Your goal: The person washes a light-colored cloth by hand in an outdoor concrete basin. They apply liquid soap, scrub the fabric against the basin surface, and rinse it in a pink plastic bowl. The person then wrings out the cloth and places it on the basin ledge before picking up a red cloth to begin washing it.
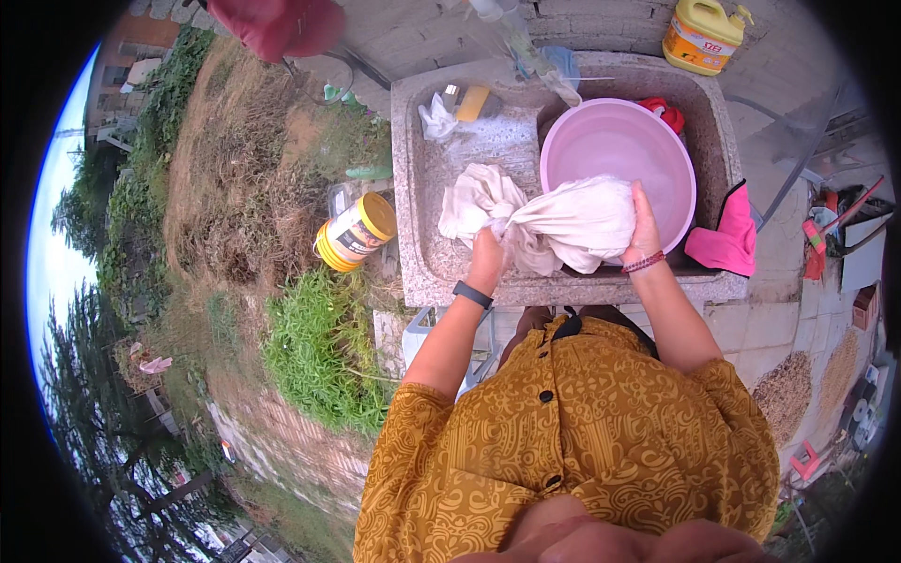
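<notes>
A wet white cloth is bunched between my two hands, partly over the near left rim of a pink plastic basin. My left hand grips the gathered middle of the cloth, with a loose end spread to its left on the washboard side of the stone sink. My right hand cups the cloth's right end, fingers pointing up along it. The basin stands in the sink's deeper right part and seems to hold some cloudy water. A red cloth shows behind the basin.
A yellow soap bar and a small white crumpled item lie at the sink's back left. A pink cloth drapes over the right rim. Behind stands a yellow detergent jug. A yellow-lidded bucket is left of the sink.
</notes>
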A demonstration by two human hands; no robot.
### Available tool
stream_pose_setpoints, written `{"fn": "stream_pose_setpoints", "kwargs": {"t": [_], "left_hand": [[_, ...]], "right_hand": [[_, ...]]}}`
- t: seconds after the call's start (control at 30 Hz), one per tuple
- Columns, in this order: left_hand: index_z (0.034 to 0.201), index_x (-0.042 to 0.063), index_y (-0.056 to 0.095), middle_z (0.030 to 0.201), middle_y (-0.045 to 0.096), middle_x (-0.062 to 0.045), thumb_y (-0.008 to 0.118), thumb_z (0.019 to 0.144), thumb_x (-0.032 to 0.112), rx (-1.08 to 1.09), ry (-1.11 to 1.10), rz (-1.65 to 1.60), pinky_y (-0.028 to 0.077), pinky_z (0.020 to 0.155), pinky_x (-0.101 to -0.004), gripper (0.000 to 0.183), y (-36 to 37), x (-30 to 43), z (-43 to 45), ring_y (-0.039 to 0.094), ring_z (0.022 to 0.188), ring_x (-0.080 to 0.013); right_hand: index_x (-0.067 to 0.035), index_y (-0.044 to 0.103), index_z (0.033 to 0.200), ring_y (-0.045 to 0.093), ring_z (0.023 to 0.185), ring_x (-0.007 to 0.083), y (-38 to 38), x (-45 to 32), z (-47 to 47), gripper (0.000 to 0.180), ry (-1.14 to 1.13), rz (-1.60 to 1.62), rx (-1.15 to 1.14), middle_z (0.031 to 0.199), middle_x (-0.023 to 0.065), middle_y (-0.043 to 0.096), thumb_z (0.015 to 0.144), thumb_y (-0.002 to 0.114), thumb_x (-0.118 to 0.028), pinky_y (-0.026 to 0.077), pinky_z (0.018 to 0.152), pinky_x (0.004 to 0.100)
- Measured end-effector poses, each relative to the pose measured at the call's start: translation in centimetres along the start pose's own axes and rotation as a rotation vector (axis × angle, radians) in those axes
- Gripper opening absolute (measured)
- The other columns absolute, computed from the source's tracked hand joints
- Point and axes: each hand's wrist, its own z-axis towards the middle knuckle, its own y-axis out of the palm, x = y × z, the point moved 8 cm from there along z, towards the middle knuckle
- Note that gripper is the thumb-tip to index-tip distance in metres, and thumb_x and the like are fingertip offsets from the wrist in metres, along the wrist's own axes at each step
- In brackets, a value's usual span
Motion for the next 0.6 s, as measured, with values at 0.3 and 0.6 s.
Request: {"fn": "stream_pose_setpoints", "kwargs": {"t": [0.3, 0.6], "left_hand": [[0.122, -0.007, 0.049, 0.118, 0.059, -0.01, 0.05, 0.087, 0.0, 0.023, -0.182, -1.408, 0.05, 0.086, -0.0359, 0.035, 7.2, 9.2, 3.8, 0.06, 0.102, -0.0237], [0.118, 0.008, 0.059, 0.147, 0.028, -0.023, 0.078, 0.069, 0.029, -0.056, 0.347, 0.509, 0.031, 0.102, -0.058, 0.057, 15.4, 8.2, 5.5, 0.03, 0.13, -0.0458]], "right_hand": [[0.005, 0.051, 0.125, 0.062, 0.103, 0.0302, -2.2, -10.2, 0.5, 0.05, -0.229, -0.107, -0.025, 0.117, 0.0171, 0.061, 0.091, 0.053, -0.031, 0.048, 0.092, 0.0392], [-0.025, 0.044, 0.139, 0.024, 0.137, 0.0406, -10.0, -8.2, 7.0, 0.062, -0.395, -1.988, 0.239, 0.149, 0.022, 0.025, 0.083, 0.062, -0.044, 0.022, 0.108, 0.0538]]}}
